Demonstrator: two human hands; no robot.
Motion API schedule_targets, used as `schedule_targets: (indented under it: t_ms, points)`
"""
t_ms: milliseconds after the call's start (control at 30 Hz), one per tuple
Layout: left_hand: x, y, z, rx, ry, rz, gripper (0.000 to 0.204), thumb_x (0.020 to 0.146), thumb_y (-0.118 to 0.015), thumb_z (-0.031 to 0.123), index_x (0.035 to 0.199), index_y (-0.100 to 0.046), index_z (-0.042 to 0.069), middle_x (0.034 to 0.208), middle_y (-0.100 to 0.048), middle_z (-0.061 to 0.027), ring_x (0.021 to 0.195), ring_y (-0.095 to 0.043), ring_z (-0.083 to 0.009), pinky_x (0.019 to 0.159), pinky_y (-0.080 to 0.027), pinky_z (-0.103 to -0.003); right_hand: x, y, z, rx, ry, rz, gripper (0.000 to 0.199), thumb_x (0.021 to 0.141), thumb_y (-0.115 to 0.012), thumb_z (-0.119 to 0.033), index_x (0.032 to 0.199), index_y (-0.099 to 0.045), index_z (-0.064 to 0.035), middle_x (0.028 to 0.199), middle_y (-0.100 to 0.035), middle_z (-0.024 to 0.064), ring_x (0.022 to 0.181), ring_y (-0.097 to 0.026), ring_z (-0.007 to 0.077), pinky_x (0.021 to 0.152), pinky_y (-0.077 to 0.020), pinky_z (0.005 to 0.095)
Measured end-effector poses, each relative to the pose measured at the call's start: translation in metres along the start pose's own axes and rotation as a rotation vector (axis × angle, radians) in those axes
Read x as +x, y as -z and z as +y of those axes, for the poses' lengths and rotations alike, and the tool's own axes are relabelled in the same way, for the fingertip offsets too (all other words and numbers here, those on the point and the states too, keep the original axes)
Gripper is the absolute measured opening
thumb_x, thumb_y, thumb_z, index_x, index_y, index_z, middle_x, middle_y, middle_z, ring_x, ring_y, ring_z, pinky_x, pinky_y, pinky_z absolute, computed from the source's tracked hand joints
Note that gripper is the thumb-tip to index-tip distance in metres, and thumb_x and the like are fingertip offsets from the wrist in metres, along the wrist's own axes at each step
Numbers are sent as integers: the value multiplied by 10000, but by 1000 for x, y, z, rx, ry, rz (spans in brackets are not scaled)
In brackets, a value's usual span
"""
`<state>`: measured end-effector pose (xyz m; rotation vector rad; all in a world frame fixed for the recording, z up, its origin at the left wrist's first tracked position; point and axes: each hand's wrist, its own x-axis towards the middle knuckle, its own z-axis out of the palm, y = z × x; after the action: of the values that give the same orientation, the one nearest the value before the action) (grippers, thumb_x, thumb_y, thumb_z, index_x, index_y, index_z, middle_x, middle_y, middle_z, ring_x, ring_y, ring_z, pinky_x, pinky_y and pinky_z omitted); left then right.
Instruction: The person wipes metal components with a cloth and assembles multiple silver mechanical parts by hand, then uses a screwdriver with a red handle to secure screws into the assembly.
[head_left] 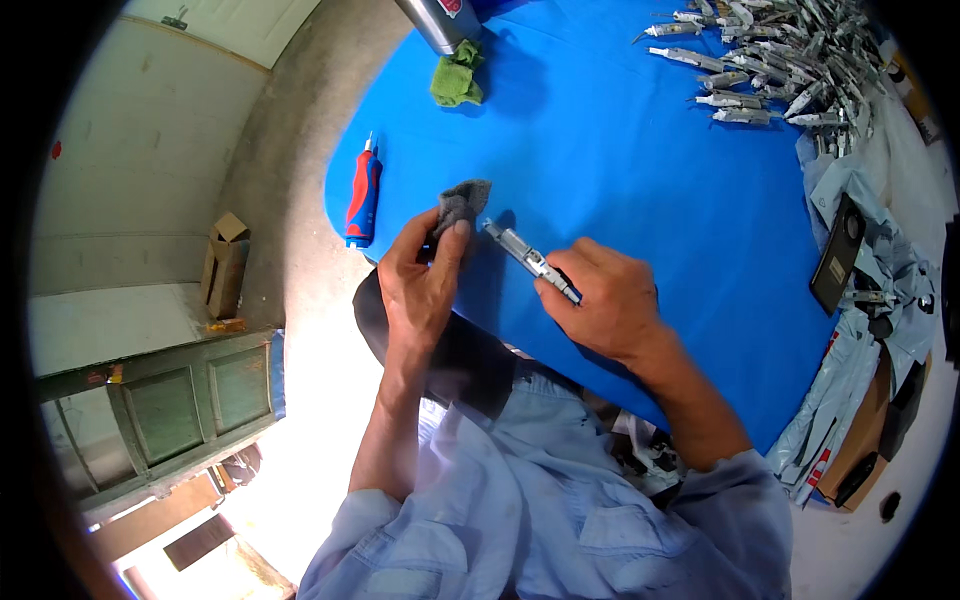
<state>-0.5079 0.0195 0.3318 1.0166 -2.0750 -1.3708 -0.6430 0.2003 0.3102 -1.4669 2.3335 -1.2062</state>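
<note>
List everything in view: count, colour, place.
table cover: one, blue, centre
handheld device: one, silver, centre
gray cloth: one, gray, centre
piled devices: many, uncountable, mostly silver, upper right
screwdriver-like tool: one, red and blue, table cover's left edge
green cloth: one, green, top
cylinder: one, silver, top, by green cloth
flat slab: one, black, right
plastic bags: several, pale gray, right
cardboard box: one, brown, left
panelled door: one, greenish, lower left
shirt: one, light blue, bottom
left hand: one, bare, left fingers holding gray cloth
right hand: one, bare, right fingers gripping handheld device
</note>
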Motion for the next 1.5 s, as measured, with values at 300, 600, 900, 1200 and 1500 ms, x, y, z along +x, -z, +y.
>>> schedule_targets:
  t_ms: [300, 600, 900, 1200, 1500]
  points:
    - [-36, -37, 7, 402, -618, -89, 309, 913, -778, 37, 1213, -707, 29, 1151, -702, -181, 962, -725, -384, 813, -606, -411, 0, -5, 7, -68, 26, 21, 159, 883, -742, -178, 869, -631, -65, 810, -600, 109, 707, -647, 347, 581, -493, 478]
    - [-3, -36, -8, 386, -543, 48, 258, 927, -765, 61, 1176, -703, 35, 1042, -701, -180, 891, -707, -404, 752, -574, -447, 3, -5, 3, 12, 57, 64, 130, 912, -741, -171, 920, -678, -58, 801, -615, 98, 645, -628, 332, 561, -478, 459]
    - [-16, -19, 9, 331, -454, 89, 240, 934, -766, 84, 1166, -714, 47, 970, -701, -174, 869, -717, -370, 734, -573, -425, -3, -8, 4, 9, 9, 86, 157, 894, -764, -182, 955, -689, -58, 836, -629, 102, 685, -659, 337, 583, -506, 465]
    - [-25, -39, -5, 421, -528, 61, 219, 904, -778, 59, 1119, -735, 48, 976, -722, -168, 860, -733, -354, 728, -590, -402, -2, -10, 5, 7, 56, 126, 146, 835, -800, -135, 907, -684, -83, 857, -629, 78, 736, -679, 319, 609, -528, 456]
    - [-6, -4, 0, 375, -345, 173, 166, 931, -750, 97, 1082, -747, 27, 961, -721, -189, 882, -731, -358, 760, -574, -423, -3, -9, 5, 18, 2, 88, 174, 825, -808, -131, 968, -715, -96, 877, -635, 71, 738, -682, 309, 609, -532, 449]
